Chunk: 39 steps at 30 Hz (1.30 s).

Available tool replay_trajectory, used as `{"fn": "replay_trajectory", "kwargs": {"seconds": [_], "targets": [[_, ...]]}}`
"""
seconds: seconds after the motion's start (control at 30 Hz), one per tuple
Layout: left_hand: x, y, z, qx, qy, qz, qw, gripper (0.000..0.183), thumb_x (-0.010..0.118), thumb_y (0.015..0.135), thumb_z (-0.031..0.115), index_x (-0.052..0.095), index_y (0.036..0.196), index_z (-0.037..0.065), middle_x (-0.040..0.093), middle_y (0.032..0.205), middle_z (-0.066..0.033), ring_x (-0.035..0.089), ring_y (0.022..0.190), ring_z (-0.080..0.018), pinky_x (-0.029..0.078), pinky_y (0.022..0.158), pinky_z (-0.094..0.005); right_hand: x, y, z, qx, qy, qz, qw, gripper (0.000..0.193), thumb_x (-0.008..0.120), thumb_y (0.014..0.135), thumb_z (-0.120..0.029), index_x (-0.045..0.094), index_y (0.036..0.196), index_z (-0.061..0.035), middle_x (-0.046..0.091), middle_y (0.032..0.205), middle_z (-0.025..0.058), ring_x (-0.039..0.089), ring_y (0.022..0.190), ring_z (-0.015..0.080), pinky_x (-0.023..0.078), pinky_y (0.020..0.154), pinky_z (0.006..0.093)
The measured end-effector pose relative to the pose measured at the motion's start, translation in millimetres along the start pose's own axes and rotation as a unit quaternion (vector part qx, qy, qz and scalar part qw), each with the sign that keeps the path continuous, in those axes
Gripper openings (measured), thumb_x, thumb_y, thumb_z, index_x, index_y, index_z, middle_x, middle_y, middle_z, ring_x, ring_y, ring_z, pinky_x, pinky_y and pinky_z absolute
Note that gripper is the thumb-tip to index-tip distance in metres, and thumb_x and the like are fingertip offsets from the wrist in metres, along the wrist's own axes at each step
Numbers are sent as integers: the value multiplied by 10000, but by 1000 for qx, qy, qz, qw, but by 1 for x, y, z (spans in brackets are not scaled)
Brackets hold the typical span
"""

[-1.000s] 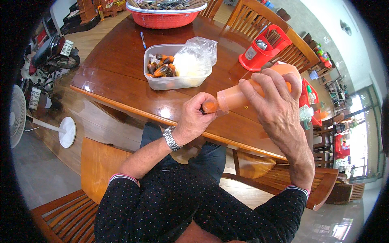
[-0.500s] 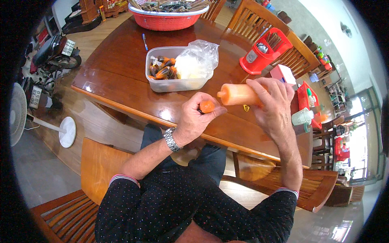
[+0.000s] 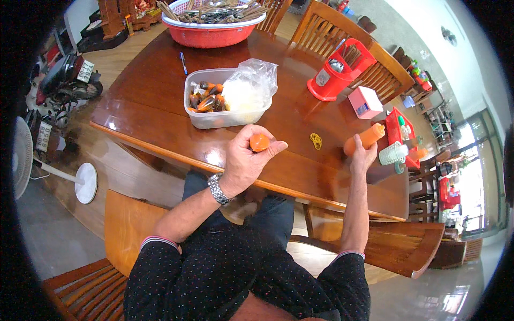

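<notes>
My left hand (image 3: 241,163) is closed around a small sauce bag (image 3: 259,142), whose round orange top shows above the curled fingers; the rest is hidden in the fist. In my right hand (image 3: 364,156) is an orange squeeze bottle (image 3: 369,137), tilted with its nozzle up, near the table's right side. Ahead of my left hand stands a clear plastic tub (image 3: 225,120). Several dark brown and orange sauce bags (image 3: 206,99) lie in its left part. A bunch of clear plastic bags (image 3: 251,88) fills the right part. Yellow rubber bands (image 3: 316,140) lie on the table between my hands.
A red caddy (image 3: 342,69) with chopsticks and spoons stands beyond the tub, beside a pink and white box (image 3: 365,102). At the right are a red tray (image 3: 394,128) and a pale green cup (image 3: 393,153). A red basin (image 3: 211,36) and a pen (image 3: 183,63) are farther back.
My right hand has moved the squeeze bottle away to the right, turning it from sideways to nozzle-up. The left hand keeps its hold, slightly to the left. The rubber bands are now uncovered.
</notes>
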<state>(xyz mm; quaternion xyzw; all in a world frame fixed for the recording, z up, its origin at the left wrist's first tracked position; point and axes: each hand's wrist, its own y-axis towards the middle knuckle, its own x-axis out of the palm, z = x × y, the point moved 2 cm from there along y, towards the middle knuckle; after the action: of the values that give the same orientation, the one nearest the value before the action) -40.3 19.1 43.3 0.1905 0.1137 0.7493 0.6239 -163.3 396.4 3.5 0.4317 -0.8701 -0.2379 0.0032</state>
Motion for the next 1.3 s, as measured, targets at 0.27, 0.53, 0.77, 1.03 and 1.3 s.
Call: {"fn": "replay_trajectory", "kwargs": {"seconds": [0.27, 0.53, 0.77, 1.03, 1.3], "targets": [[7, 4, 1, 12, -6, 14, 1000, 287, 872, 881, 180, 620, 963, 70, 609, 846, 46, 548, 778, -51, 503, 713, -230, -4, -17, 16, -9, -34, 62, 997, 702, 820, 907, -178, 456, 1460, 54, 605, 1347, 170, 608, 1194, 261, 483, 1045, 402], [12, 4, -2, 2, 33, 4, 999, 314, 880, 871, 212, 614, 955, 68, 611, 848, 38, 555, 785, -61, 510, 725, -252, 22, -131, -116, -48, 93, -219, 970, 430, 808, 906, -157, 672, 1278, 9, 686, 1189, 102, 629, 1111, 203, 495, 999, 356], [14, -3, -4, 5, -34, -21, 999, 246, 830, 907, 112, 607, 999, 64, 620, 885, 20, 600, 836, -67, 539, 764, -249, 52, -144, -221, -240, -29, -425, 872, 443, 873, 808, -178, 726, 1202, -39, 664, 1068, 81, 625, 1030, 218, 504, 928, 358], [10, -3, -17, -19, -91, -26, 995, 237, 790, 904, 20, 600, 1045, 45, 642, 936, -15, 635, 900, -84, 571, 824, -273, 67, -144, -233, -281, -63, -401, 869, 281, 846, 820, -149, 767, 1076, -65, 680, 976, 90, 629, 978, 252, 482, 907, 396], [12, 0, -7, 59, -9, -14, 998, 466, 834, 892, 151, 615, 1289, 43, 674, 1113, -67, 636, 1002, -146, 547, 886, -323, 77, -134, -232, -294, -37, -386, 874, 83, 779, 867, -78, 753, 933, -36, 711, 892, 78, 647, 943, 248, 479, 893, 401]]}}
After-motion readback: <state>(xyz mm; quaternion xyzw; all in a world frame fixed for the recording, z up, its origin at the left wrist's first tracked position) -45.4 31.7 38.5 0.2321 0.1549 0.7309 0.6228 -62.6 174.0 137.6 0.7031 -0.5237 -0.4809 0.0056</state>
